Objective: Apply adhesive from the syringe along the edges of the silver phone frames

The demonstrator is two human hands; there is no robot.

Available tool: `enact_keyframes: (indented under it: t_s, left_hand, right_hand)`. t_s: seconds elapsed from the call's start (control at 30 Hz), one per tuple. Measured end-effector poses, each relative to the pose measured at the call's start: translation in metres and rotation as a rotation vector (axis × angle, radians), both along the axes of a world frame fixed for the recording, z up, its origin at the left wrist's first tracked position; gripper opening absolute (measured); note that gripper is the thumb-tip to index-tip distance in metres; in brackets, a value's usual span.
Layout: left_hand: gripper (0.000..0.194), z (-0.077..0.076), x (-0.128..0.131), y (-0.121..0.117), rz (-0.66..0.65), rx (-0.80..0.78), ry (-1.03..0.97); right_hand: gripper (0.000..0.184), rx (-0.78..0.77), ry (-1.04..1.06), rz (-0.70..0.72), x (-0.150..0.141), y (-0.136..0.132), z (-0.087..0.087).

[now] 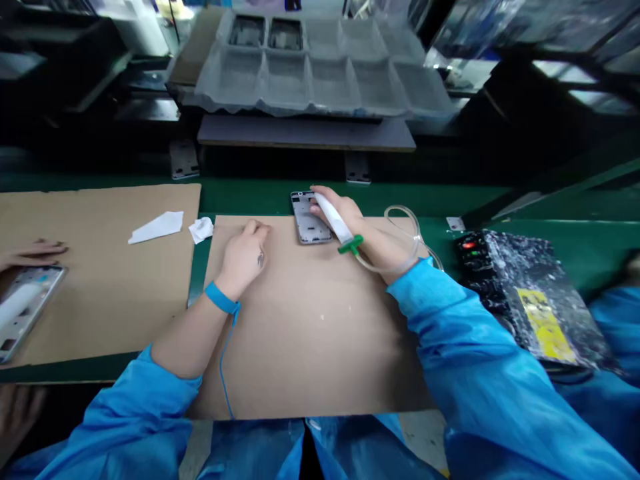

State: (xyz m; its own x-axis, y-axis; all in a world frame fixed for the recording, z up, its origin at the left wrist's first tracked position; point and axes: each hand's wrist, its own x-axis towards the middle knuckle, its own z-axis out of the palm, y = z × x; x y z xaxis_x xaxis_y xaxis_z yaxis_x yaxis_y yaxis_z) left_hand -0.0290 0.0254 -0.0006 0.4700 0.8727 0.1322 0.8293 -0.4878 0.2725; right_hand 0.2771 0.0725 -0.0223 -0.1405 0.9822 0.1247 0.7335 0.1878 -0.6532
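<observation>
R hand (337, 212): shut on white tubed pen tool (333, 219), tip at phone frame.
L hand (244, 259): curled on cardboard sheet (305, 353), grip can't tell.
Phone frame (309, 227): flat, far edge of sheet.
Plastic tray (320, 87): beyond, 2 pockets filled.

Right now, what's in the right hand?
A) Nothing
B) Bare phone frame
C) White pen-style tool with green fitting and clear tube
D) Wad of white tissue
C: the right hand grips the white pen-style tool, with its green fitting and clear tube attached.
</observation>
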Motion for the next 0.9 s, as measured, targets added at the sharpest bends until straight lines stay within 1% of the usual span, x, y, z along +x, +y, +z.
enact_keyframes:
  t_s: [0.07, 0.1, 0.13, 0.17, 0.2, 0.23, 0.3, 0.33, 0.37, 0.43, 0.53, 0.6, 0.63, 0.7, 0.8, 0.83, 0.9]
  left_hand:
    - [0.04, 0.004, 0.002, -0.004, 0.002, -0.01, 0.021]
    - [0.037, 0.006, 0.003, -0.006, 0.003, -0.019, 0.033]
    - [0.035, 0.007, 0.004, -0.008, 0.007, -0.027, 0.043]
    - [0.039, 0.008, 0.006, -0.01, 0.01, -0.036, 0.057]
    - [0.05, 0.01, 0.008, -0.012, 0.01, -0.049, 0.076]
    - [0.064, 0.012, 0.01, -0.014, 0.007, -0.069, 0.1]
    - [0.089, 0.017, 0.016, -0.017, 0.0, -0.12, 0.145]
    - [0.096, 0.019, 0.018, -0.019, -0.002, -0.145, 0.16]
    - [0.1, 0.02, 0.02, -0.02, -0.001, -0.165, 0.167]
    - [0.097, 0.022, 0.023, -0.021, 0.011, -0.184, 0.161]
    - [0.078, 0.021, 0.024, -0.022, 0.026, -0.192, 0.146]
    - [0.066, 0.019, 0.024, -0.023, 0.024, -0.191, 0.131]
    - [0.062, 0.017, 0.024, -0.024, 0.02, -0.189, 0.122]
    - [0.056, 0.015, 0.024, -0.024, 0.014, -0.187, 0.099]
    - [0.053, 0.012, 0.023, -0.022, 0.021, -0.19, 0.051]
    - [0.055, 0.01, 0.023, -0.02, 0.025, -0.191, 0.031]
    - [0.064, 0.007, 0.022, -0.016, 0.035, -0.193, -0.013]
  right_hand:
    - [0.068, 0.024, 0.065, -0.109, 0.008, 0.03, -0.001]
    - [0.069, 0.044, 0.111, -0.19, 0.014, 0.04, -0.002]
    - [0.069, 0.06, 0.137, -0.296, 0.021, 0.045, -0.004]
    - [0.069, 0.07, 0.132, -0.421, 0.029, 0.047, -0.007]
    - [0.066, 0.077, 0.107, -0.556, 0.038, 0.046, -0.008]
    - [0.062, 0.079, 0.078, -0.663, 0.048, 0.044, -0.009]
    - [0.06, 0.08, 0.045, -0.8, 0.064, 0.039, -0.008]
    - [0.063, 0.08, 0.038, -0.838, 0.07, 0.037, -0.006]
    - [0.068, 0.074, 0.034, -0.86, 0.074, 0.036, -0.003]
    - [0.081, 0.033, 0.016, -0.878, 0.076, 0.039, 0.002]
    - [0.093, -0.047, -0.036, -0.879, 0.069, 0.048, 0.008]
    - [0.102, -0.065, -0.087, -0.886, 0.063, 0.054, 0.01]
    - [0.102, -0.068, -0.112, -0.885, 0.06, 0.056, 0.011]
    - [0.094, -0.079, -0.155, -0.876, 0.059, 0.057, 0.013]
    - [0.075, -0.11, -0.194, -0.847, 0.069, 0.049, 0.021]
    - [0.073, -0.119, -0.205, -0.836, 0.074, 0.044, 0.025]
    - [0.075, -0.118, -0.228, -0.814, 0.086, 0.027, 0.032]
